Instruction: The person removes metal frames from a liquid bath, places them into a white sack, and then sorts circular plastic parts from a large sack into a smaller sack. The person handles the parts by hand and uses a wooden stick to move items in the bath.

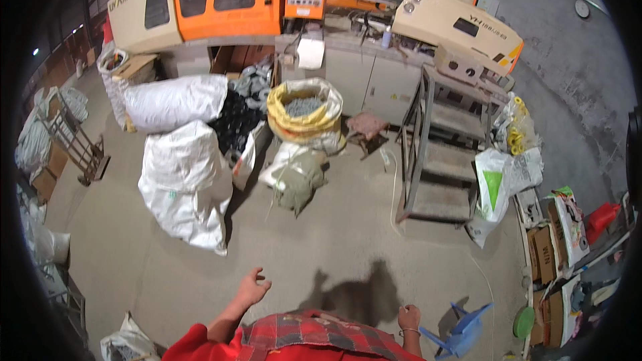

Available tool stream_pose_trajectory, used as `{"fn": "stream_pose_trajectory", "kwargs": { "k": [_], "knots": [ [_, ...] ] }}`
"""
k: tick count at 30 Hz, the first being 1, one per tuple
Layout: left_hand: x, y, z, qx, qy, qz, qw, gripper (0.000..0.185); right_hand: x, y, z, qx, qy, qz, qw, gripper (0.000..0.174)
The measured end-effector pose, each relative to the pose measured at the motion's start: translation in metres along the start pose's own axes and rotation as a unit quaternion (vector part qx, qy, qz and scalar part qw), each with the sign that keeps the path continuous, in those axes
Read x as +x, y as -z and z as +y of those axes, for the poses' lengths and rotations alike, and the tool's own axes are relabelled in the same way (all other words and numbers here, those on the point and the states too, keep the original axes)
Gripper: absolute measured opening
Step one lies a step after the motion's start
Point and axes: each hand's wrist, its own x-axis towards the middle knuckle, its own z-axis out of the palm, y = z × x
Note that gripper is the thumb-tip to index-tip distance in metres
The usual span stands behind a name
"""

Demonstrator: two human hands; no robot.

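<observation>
My left hand [255, 286] is held out over the bare floor, its fingers bent and apart, with nothing in it. Low in the picture, my right hand [409, 317] has its fingers curled in, and no object shows in it. Beside the right hand stands a small blue plastic stool [462, 333]. In front of me are a large white woven sack [183, 175], a greenish cloth bundle [301, 180] and a yellow-and-white woven sack [306, 125], open at the top, with grey pieces [304, 107] inside. Neither hand touches any of these.
An orange and cream injection moulding machine [228, 0] spans the back. Metal steps [446, 160] stand right of a padded low stool [367, 125]. A white sack [175, 103] lies by black parts [241, 123]. A hand truck [75, 135] is at left; cardboard boxes [544, 255] line the right.
</observation>
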Motion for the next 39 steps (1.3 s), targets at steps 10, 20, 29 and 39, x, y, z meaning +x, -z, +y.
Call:
{"fn": "stream_pose_trajectory", "kwargs": {
  "k": [10, 20, 29, 39],
  "knots": [
    [0.118, 0.084, -0.041, -0.109, 0.030, 0.258, 0.960, 0.064, 0.201, -0.043, -0.204, 0.015, 0.123, -0.077, 0.989, 0.032],
    [0.333, 0.213, 0.014, -0.031, -0.066, 0.278, 0.958, 0.056, 0.251, -0.118, -0.349, -0.053, 0.091, -0.217, 0.971, 0.036],
    [0.450, 0.289, 0.015, 0.123, -0.040, 0.342, 0.931, 0.042, 0.386, -0.149, -0.392, -0.078, 0.170, -0.213, 0.959, 0.038],
    [0.535, 0.397, -0.009, 0.100, 0.069, 0.435, 0.892, 0.048, 0.507, -0.204, -0.469, -0.160, 0.145, -0.315, 0.924, 0.033]
  ]
}}
